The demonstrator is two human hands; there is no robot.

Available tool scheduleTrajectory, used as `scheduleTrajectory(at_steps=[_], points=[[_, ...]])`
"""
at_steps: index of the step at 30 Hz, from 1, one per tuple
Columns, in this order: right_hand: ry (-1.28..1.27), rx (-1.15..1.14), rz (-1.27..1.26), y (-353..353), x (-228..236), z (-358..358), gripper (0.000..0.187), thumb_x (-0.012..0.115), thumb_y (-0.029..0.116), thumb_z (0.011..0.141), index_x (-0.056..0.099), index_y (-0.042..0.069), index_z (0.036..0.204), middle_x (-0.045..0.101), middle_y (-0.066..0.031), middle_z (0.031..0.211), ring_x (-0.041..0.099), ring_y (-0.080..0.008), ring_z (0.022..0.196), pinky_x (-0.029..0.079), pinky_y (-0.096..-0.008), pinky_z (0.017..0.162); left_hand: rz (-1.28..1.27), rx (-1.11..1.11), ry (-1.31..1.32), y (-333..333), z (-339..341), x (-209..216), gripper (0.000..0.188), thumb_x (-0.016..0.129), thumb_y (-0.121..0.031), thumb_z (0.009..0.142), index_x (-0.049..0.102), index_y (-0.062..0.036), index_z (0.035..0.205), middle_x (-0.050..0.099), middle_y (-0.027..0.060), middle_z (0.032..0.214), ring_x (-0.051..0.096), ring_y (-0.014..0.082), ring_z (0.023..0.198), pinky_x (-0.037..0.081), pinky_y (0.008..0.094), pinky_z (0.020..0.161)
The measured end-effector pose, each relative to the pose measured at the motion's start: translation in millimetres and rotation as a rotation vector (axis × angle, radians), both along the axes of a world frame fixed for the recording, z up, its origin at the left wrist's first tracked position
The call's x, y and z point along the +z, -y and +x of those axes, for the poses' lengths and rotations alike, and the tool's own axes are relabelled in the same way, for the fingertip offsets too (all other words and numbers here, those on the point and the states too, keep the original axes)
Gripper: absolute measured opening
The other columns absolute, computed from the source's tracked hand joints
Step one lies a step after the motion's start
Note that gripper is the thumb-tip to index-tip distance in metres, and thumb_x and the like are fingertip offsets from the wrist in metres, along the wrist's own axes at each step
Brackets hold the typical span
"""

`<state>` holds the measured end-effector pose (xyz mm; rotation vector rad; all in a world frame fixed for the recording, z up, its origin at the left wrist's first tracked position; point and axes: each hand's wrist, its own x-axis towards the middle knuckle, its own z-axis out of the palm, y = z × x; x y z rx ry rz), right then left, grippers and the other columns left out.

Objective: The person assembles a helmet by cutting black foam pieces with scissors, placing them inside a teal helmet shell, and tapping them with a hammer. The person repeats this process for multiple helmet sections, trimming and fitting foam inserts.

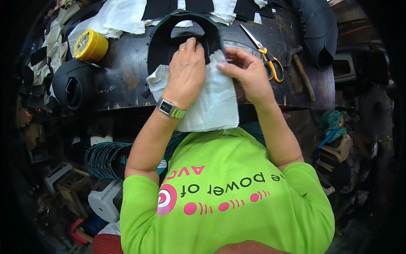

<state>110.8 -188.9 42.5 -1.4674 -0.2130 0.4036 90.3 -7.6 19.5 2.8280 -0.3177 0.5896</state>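
A black curved piece with an arched opening [161,39] stands at the table's near edge. White cloth [211,111] lies partly inside it and hangs down over the edge toward me. My left hand [186,73], wearing a ring and a watch, presses on the cloth with its fingers close together; the fingertips reach inside the black piece and are partly hidden. At the right side, my right hand [249,73] pinches the cloth's upper edge beside the black rim between thumb and fingers.
Orange-handled scissors [265,53] and a hammer [302,74] lie to the right on the dark table [127,78]. On the left stand a yellow tub [96,47] and a rolled black piece [69,84]. White cloth scraps [122,19] lie at the back. Stools [105,200] stand below.
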Motion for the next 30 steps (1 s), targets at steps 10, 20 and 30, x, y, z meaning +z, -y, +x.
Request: scheduleTrajectory(at_steps=[10, 20, 30], points=[[1.003, 0.350, -0.203, -84, 3, -63, 0.062, 0.084, 0.038, 0.082, 0.064, 0.022, 0.139, 0.034, -0.0203, 0.161, 0.028, -0.0473, 0.148, 0.033, -0.0560, 0.119, -2.475, -0.260, 0.039, -54, -128, 28, 0.043, 0.049, -0.021, 0.109, 0.045, -0.0029, 0.147, 0.056, 0.0106, 0.141, 0.057, 0.0223, 0.129, 0.047, 0.0357, 0.110], [1.141, 0.442, -0.225, -100, -10, -85, 0.069, 0.082, 0.038, 0.082, 0.057, 0.022, 0.144, 0.027, -0.0190, 0.166, 0.020, -0.0470, 0.153, 0.032, -0.0650, 0.116, -2.599, -0.550, -0.006, -60, -143, 16, 0.051, 0.051, -0.022, 0.109, 0.037, -0.0038, 0.154, 0.048, 0.0116, 0.151, 0.049, 0.0240, 0.138, 0.040, 0.0377, 0.117], [0.826, -0.130, 0.013, -19, 12, 1, 0.048, 0.060, 0.012, 0.102, 0.048, 0.003, 0.148, 0.058, -0.0134, 0.141, 0.059, -0.0239, 0.126, 0.042, -0.0354, 0.111, 0.016, 0.021, -0.172, -10, -39, -12, 0.061, 0.051, -0.033, 0.104, 0.041, 0.0023, 0.152, 0.042, 0.0234, 0.157, 0.035, 0.0421, 0.147, 0.022, 0.0567, 0.122]])
